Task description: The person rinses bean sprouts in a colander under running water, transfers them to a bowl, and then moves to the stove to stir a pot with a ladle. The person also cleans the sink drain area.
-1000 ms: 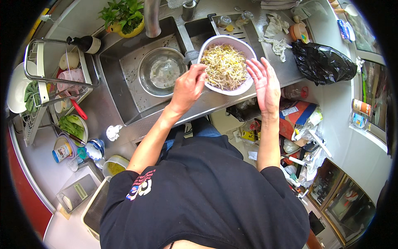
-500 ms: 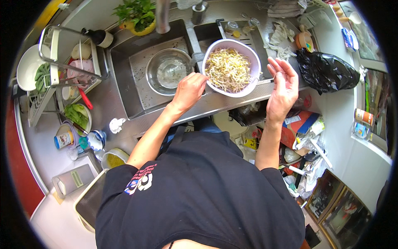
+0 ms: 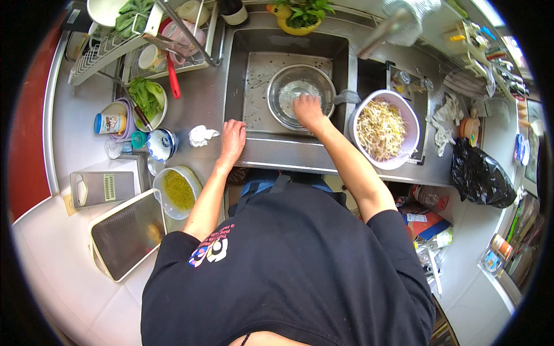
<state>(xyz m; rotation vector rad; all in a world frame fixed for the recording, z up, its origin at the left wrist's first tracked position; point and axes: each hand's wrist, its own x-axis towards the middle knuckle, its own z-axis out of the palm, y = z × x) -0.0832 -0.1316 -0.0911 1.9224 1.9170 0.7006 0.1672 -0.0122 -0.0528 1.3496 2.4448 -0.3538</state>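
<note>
My right hand [image 3: 309, 112] reaches into the shiny metal bowl [image 3: 279, 86] in the sink. Its fingers are bent and close together, pointing down, and their tips are hidden, so whatever they may hold does not show. On the sink's front left rim rests my left hand [image 3: 233, 140], open, fingers laid over the metal and nothing in it. A crumpled white tissue [image 3: 202, 135] lies just left of it. To the right of the sink basin [image 3: 254, 115] stands a pale lilac bowl [image 3: 411, 130] heaped with bean sprouts [image 3: 381, 128].
At left are a dish rack [image 3: 109, 55], a bowl of green leaves [image 3: 147, 99], a tub of yellow-green grains [image 3: 179, 189] and a dark tray [image 3: 128, 235]. A faucet [image 3: 384, 33] and duck-shaped planter [image 3: 297, 24] stand behind. A black plastic bag [image 3: 482, 173] sits at right.
My right hand has gone from beside the sprouts, raised and open, left into the metal bowl. My left hand has left the sprout bowl's rim for the sink's front edge. The view has shifted left.
</note>
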